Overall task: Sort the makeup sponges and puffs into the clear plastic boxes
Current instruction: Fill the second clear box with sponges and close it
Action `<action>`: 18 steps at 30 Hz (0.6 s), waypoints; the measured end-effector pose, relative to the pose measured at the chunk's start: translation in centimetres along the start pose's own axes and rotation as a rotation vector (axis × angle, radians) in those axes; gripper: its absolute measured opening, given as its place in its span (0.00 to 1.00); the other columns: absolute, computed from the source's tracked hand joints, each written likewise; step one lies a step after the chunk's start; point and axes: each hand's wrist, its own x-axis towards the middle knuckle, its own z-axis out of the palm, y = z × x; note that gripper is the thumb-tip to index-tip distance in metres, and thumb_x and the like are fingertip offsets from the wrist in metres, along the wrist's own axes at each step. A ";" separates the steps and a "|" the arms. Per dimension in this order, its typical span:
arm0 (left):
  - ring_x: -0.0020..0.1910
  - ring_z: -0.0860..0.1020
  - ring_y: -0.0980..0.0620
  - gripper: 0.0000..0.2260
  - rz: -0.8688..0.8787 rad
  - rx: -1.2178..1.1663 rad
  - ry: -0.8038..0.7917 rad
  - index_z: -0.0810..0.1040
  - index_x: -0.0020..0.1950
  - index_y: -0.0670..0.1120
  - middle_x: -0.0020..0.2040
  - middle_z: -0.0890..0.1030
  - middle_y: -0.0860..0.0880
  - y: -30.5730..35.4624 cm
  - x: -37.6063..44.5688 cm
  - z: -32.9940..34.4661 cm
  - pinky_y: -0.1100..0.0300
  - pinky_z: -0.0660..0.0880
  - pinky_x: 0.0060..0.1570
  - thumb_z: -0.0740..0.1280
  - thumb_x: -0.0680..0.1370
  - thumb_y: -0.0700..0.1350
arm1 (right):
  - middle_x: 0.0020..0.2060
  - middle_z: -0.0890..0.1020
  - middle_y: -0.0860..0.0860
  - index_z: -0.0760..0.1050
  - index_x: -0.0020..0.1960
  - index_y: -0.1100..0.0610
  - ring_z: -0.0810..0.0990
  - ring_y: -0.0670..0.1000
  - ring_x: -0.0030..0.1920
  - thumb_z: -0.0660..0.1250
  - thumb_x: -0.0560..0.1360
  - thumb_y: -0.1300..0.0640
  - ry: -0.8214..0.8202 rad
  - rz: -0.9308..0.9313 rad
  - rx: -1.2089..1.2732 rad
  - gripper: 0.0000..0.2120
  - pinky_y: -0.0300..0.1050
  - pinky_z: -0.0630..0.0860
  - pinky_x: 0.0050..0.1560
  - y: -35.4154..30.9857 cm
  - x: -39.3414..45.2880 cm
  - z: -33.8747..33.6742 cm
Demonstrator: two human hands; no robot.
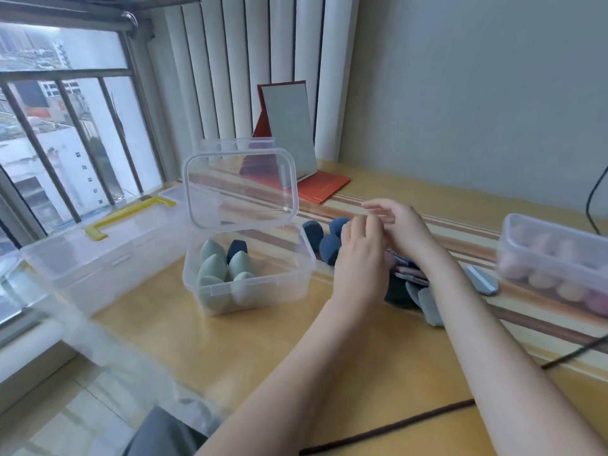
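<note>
Both hands meet over the wooden table (230, 350), just above a pile of loose sponges and puffs. Left hand (358, 258) has its back to the camera and its fingers bend down and forward; if they hold something I cannot tell, because the hand itself hides them. Right hand (399, 222) is just behind it, fingers relaxed and a little blurred, thumb and fingertips near the left fingers, and whether they pinch anything is not clear. Under the hands lie dark blue sponges (329, 246), some pink and dark flat puffs (409, 273) and grey puffs (427, 302); one more grey puff (482, 279) lies apart to the right. Left of the hands stands an open clear box (296, 274) with its lid (241, 189) raised, holding pale green sponges (214, 268) and one dark blue sponge (237, 247). At the right edge a second clear box (552, 235) holds pink sponges (543, 279). Far left lies a big clear case (98, 268) with a yellow handle (128, 213), and behind stands a red folding mirror (289, 133)
</note>
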 end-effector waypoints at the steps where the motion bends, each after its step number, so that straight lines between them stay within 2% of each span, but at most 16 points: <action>1: 0.56 0.71 0.37 0.18 -0.006 0.030 0.053 0.72 0.53 0.35 0.55 0.74 0.37 -0.4 0.2 0.5 0.45 0.71 0.57 0.51 0.70 0.41 | 0.60 0.79 0.52 0.77 0.62 0.52 0.76 0.52 0.61 0.60 0.76 0.67 -0.012 -0.027 -0.043 0.19 0.49 0.72 0.63 -0.1 0.6 0.3; 3: 0.63 0.70 0.33 0.28 -0.019 0.107 0.077 0.73 0.56 0.31 0.59 0.74 0.34 -1.6 0.5 1.6 0.42 0.66 0.66 0.46 0.67 0.46 | 0.65 0.77 0.49 0.74 0.66 0.49 0.72 0.50 0.66 0.62 0.78 0.63 -0.070 -0.085 -0.117 0.19 0.46 0.68 0.67 -0.6 1.7 1.1; 4: 0.66 0.68 0.32 0.31 -0.056 0.170 0.074 0.72 0.60 0.30 0.61 0.74 0.33 -2.2 0.7 2.1 0.42 0.63 0.70 0.44 0.67 0.46 | 0.66 0.76 0.48 0.73 0.67 0.48 0.71 0.50 0.68 0.62 0.78 0.62 -0.103 -0.106 -0.145 0.19 0.43 0.66 0.66 -0.9 2.3 1.5; 5: 0.67 0.69 0.31 0.31 -0.109 0.217 0.067 0.72 0.62 0.30 0.61 0.74 0.33 -2.7 0.8 2.3 0.42 0.62 0.70 0.45 0.68 0.44 | 0.67 0.75 0.48 0.72 0.67 0.48 0.71 0.50 0.68 0.62 0.79 0.60 -0.128 -0.105 -0.176 0.18 0.39 0.65 0.64 -1.2 2.8 1.9; 7: 0.63 0.72 0.31 0.26 -0.187 0.296 0.083 0.74 0.61 0.32 0.59 0.77 0.33 -3.7 0.9 2.6 0.41 0.67 0.65 0.51 0.68 0.40 | 0.66 0.75 0.49 0.73 0.67 0.48 0.73 0.50 0.65 0.64 0.79 0.55 -0.154 -0.072 -0.228 0.17 0.36 0.66 0.56 -1.6 3.9 2.8; 9: 0.59 0.76 0.34 0.21 -0.177 0.393 0.077 0.77 0.57 0.33 0.55 0.79 0.35 -4.3 1.0 2.9 0.43 0.72 0.63 0.62 0.65 0.37 | 0.60 0.78 0.50 0.75 0.65 0.49 0.78 0.49 0.56 0.65 0.78 0.51 -0.197 -0.020 -0.264 0.15 0.36 0.68 0.49 -1.8 4.7 3.5; 10: 0.58 0.78 0.37 0.22 -0.170 0.414 0.036 0.77 0.55 0.33 0.52 0.80 0.36 -4.5 1.1 3.0 0.45 0.73 0.62 0.64 0.63 0.36 | 0.58 0.79 0.50 0.77 0.62 0.51 0.78 0.49 0.55 0.66 0.77 0.51 -0.231 -0.011 -0.298 0.14 0.37 0.68 0.47 -1.8 5.1 4.0; 12: 0.56 0.79 0.40 0.20 -0.190 0.416 -0.031 0.76 0.54 0.34 0.49 0.81 0.39 -4.4 1.2 2.8 0.49 0.74 0.61 0.59 0.64 0.36 | 0.51 0.80 0.51 0.80 0.56 0.53 0.77 0.51 0.53 0.68 0.76 0.52 -0.253 -0.013 -0.327 0.10 0.38 0.67 0.48 -1.6 5.6 4.6; 14: 0.56 0.80 0.41 0.18 -0.213 0.391 -0.005 0.71 0.52 0.38 0.49 0.82 0.41 -4.2 1.3 2.6 0.51 0.76 0.58 0.54 0.64 0.36 | 0.43 0.76 0.48 0.80 0.56 0.52 0.74 0.49 0.46 0.69 0.75 0.56 -0.192 -0.034 -0.257 0.10 0.39 0.67 0.45 -1.7 5.9 4.8; 16: 0.57 0.79 0.40 0.15 -0.225 0.403 0.056 0.67 0.51 0.42 0.51 0.82 0.40 -4.1 1.2 2.7 0.52 0.77 0.56 0.61 0.65 0.36 | 0.38 0.72 0.45 0.79 0.55 0.49 0.72 0.47 0.38 0.67 0.73 0.59 -0.133 -0.048 -0.143 0.12 0.40 0.68 0.39 -2.1 5.9 5.0; 18: 0.62 0.76 0.40 0.24 -0.296 0.289 0.063 0.68 0.54 0.40 0.59 0.78 0.36 -3.8 1.2 2.3 0.55 0.75 0.59 0.72 0.62 0.37 | 0.38 0.73 0.45 0.79 0.55 0.47 0.73 0.46 0.37 0.63 0.74 0.58 -0.180 -0.005 -0.054 0.13 0.40 0.69 0.39 -2.8 6.0 5.4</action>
